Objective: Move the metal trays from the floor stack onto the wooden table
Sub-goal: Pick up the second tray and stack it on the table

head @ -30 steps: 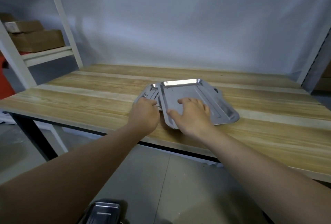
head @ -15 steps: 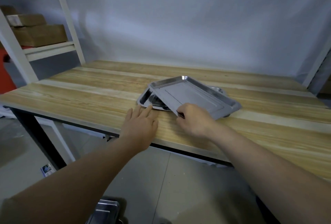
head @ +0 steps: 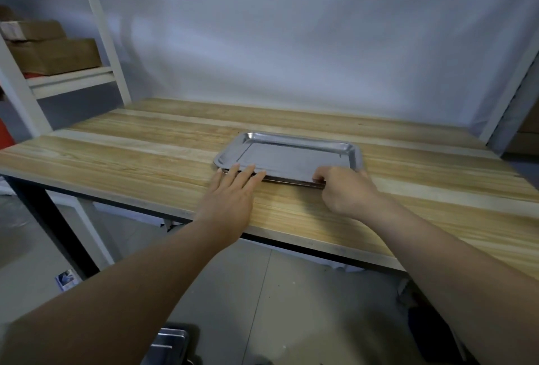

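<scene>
So the shiny rectangular metal tray (head: 287, 157) is lying flat on the light wooden plank table (head: 140, 157), a bit right of the middle and fairly close to the front edge. There's a darker metal edge peeking out under its near rim, so it looks like it's sitting on top of at least 1 more tray, though how many are under there can't be made out.

The person has both arms stretched out to it. The left hand (head: 230, 198) lies flat on the wood with its fingers straight and spread, fingertips (head: 248, 170) just touching the tray's near left corner. The right hand (head: 344, 189) is at the near right corner with fingers curled over the rim, gripping the edge there.

Down at the bottom of the view, on the grey floor (head: 277, 291), the top of a metal tray stack (head: 170, 341) is just visible between the arms.

Off to the left stands a white metal shelf rack (head: 99, 26) with 2 brown cardboard boxes (head: 52, 55) on it, and a pale sheet backdrop (head: 306, 29) hangs behind the table.
</scene>
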Demonstrator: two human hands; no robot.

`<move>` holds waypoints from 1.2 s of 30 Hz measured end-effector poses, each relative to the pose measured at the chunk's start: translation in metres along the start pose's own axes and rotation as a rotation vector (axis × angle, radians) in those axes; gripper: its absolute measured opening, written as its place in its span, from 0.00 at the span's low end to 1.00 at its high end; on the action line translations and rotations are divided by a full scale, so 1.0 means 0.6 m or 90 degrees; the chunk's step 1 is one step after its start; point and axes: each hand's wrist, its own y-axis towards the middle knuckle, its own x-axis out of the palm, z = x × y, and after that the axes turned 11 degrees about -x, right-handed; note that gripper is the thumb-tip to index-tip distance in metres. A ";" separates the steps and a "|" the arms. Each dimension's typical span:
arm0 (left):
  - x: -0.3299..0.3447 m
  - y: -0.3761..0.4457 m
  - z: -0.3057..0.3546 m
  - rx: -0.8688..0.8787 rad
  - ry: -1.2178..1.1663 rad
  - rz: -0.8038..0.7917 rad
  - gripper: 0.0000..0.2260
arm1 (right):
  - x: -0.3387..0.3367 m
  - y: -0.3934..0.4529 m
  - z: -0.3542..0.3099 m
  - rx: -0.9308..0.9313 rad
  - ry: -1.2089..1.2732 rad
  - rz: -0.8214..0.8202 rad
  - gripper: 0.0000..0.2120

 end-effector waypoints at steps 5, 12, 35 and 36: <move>0.002 0.001 -0.001 0.002 -0.013 -0.008 0.27 | 0.024 0.004 -0.004 0.009 -0.043 0.018 0.23; 0.013 0.006 -0.008 -0.004 -0.030 -0.029 0.25 | 0.041 0.002 -0.037 -0.062 0.083 -0.022 0.27; -0.013 -0.071 -0.072 -0.231 -0.301 0.098 0.15 | 0.067 -0.005 -0.159 -0.212 0.145 0.143 0.22; -0.016 -0.080 -0.084 -0.255 -0.324 0.126 0.13 | 0.070 -0.006 -0.174 -0.242 0.164 0.165 0.20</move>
